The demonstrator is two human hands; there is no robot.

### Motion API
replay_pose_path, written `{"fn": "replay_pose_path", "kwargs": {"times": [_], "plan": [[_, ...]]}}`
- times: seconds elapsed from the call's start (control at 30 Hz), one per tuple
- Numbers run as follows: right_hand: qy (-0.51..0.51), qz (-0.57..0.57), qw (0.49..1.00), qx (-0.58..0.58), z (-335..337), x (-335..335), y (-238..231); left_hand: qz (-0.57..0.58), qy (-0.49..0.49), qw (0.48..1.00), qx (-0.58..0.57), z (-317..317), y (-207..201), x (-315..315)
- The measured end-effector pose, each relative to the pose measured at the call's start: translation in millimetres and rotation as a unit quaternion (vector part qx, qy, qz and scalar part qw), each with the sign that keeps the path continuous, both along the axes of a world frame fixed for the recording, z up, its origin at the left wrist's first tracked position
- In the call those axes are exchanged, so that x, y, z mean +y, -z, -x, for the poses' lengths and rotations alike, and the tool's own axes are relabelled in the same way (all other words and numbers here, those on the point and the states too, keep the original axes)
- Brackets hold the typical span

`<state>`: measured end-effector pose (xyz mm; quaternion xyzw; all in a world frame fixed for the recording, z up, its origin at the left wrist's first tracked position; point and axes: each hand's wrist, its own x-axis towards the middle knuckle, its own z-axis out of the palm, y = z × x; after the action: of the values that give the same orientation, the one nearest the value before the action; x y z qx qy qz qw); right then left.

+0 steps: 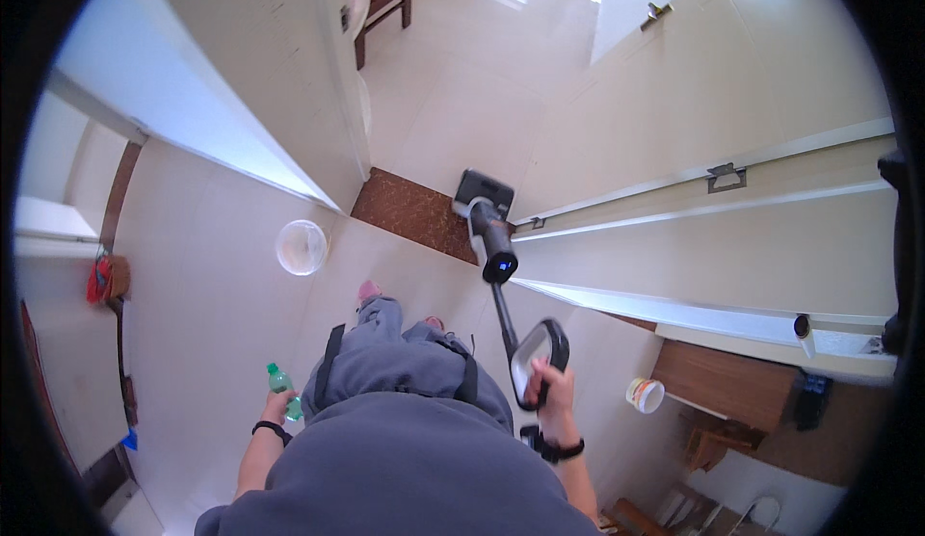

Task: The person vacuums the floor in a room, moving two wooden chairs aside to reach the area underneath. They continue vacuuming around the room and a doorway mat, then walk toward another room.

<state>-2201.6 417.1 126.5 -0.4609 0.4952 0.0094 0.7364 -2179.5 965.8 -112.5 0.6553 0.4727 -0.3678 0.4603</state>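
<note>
My right hand [553,396] is wrapped round the loop handle of an upright floor cleaner [495,245]. Its thin dark stick runs away from me to a grey and black body, and the flat head rests at the dark brown marbled threshold strip [409,210] in the doorway. Down at my left side, my left hand [278,406] grips a green plastic bottle [280,380] with a green cap. The palm hides part of the bottle. Both wrists wear black bands.
A round translucent tub [302,247] stands on the pale floor ahead to the left; a white bucket [646,395] is at right. An open door [732,83] flanks the doorway. A wooden chair [388,1] stands beyond. A broom [114,276] is at far left.
</note>
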Motion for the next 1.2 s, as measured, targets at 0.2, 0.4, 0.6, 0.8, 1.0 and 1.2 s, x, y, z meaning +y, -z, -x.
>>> {"fn": "replay_pose_path", "kwargs": {"times": [0.2, 0.4, 0.6, 0.8, 1.0, 1.2], "plan": [[-0.059, 0.062, 0.994, -0.066, -59.0, -83.7, 111.6, -0.066, -0.004, 0.997, -0.041, 88.4, -25.4, 26.9], [-0.093, 0.159, 0.977, -0.109, -93.0, -118.5, 209.6, -0.107, 0.015, 0.985, -0.135, 112.9, -68.2, 56.4], [-0.071, 0.150, 0.983, -0.084, -52.3, -86.7, 213.4, -0.111, -0.022, 0.973, -0.202, 135.1, -55.2, 93.9], [-0.058, 0.033, 0.996, -0.063, 83.1, 27.0, 165.5, -0.004, -0.091, 0.992, -0.087, 168.8, 12.0, 121.7], [-0.042, -0.019, 0.999, 0.022, 221.0, 140.7, 67.4, 0.014, 0.019, 0.997, -0.067, 128.7, 43.7, 141.7], [0.041, -0.058, 0.993, 0.090, 303.1, 198.7, -5.0, 0.034, 0.116, 0.990, -0.071, 65.8, 44.5, 162.2]]}}
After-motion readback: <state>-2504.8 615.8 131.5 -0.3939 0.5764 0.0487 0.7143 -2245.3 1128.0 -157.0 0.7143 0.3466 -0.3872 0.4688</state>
